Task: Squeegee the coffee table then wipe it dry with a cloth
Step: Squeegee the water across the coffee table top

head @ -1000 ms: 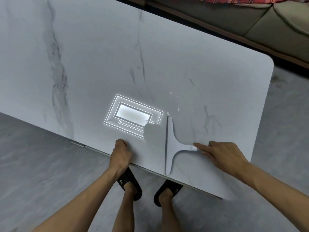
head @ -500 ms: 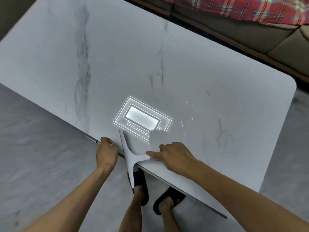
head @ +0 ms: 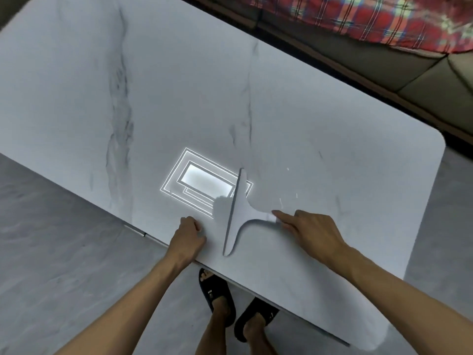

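Observation:
A white marble-look coffee table (head: 179,98) fills most of the view. On it lies a pale grey T-shaped squeegee (head: 236,213), its blade running from near the front edge up toward a bright ceiling-light reflection (head: 204,179). My right hand (head: 309,231) grips the squeegee's handle, index finger stretched along it. My left hand (head: 188,238) is a closed fist resting on the table's front edge, just left of the blade. A few small water drops (head: 288,185) glint to the right of the blade. No cloth is in view.
A sofa (head: 384,67) with a red plaid blanket (head: 371,19) runs along the table's far side. Grey floor (head: 64,252) lies to the left and right. My feet in black slides (head: 217,290) stand under the front edge.
The squeegee swept left and off the front edge half a second ago, then came back right onto the tabletop. My left fist stayed on the front edge.

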Tool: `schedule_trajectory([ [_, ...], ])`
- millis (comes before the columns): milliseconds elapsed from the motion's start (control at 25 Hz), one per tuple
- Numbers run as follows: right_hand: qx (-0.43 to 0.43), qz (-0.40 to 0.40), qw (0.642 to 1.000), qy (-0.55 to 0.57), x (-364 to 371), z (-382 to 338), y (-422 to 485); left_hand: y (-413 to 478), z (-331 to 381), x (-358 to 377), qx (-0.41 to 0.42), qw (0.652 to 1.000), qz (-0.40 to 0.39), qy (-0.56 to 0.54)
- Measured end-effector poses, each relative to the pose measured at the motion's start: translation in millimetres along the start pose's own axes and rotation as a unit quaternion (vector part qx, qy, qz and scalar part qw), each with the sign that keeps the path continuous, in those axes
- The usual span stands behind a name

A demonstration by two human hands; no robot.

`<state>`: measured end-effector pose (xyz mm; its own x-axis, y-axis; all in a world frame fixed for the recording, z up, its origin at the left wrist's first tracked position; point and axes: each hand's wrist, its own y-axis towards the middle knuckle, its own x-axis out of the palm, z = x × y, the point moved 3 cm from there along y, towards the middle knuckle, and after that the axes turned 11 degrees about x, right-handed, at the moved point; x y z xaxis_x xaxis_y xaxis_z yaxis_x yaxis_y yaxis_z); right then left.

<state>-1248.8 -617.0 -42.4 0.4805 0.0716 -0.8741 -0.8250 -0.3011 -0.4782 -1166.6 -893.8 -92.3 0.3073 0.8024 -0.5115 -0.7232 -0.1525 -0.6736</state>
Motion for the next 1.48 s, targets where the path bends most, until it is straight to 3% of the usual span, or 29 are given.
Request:
schedule_trajectory([
  [160,0.11,-0.001,0.993,-0.031,-11,75,-54,8,41,4,0.042,0.998,-0.021,0.029],
  [360,0.161,0.008,0.987,-0.003,-48,103,-59,19,80,5,0.075,0.997,0.004,0.021],
  [560,0.171,0.056,0.98,0.08,-81,104,35,30,106,6,0.062,0.997,0.027,0.023],
  [760,0.149,0.007,0.975,0.162,-75,119,106,54,139,29,0.042,0.999,0.016,0.0],
  [920,0.108,-0.02,0.989,0.094,-51,153,56,64,168,54,0.03,0.999,0.026,-0.008],
  [1120,0.106,-0.123,0.986,0.037,-65,201,-11,81,216,78,0.053,0.998,0.033,0.0],
  [1200,0.122,-0.083,0.986,0.082,-92,218,13,93,229,86,0.074,0.997,0.027,0.021],
  [1320,0.158,0.058,0.97,0.178,-131,241,89,110,234,95,0.089,0.993,0.007,0.076],
  [1480,0.216,0.064,0.956,0.187,-146,249,185,128,237,102,0.05,0.993,0.0,0.106],
])
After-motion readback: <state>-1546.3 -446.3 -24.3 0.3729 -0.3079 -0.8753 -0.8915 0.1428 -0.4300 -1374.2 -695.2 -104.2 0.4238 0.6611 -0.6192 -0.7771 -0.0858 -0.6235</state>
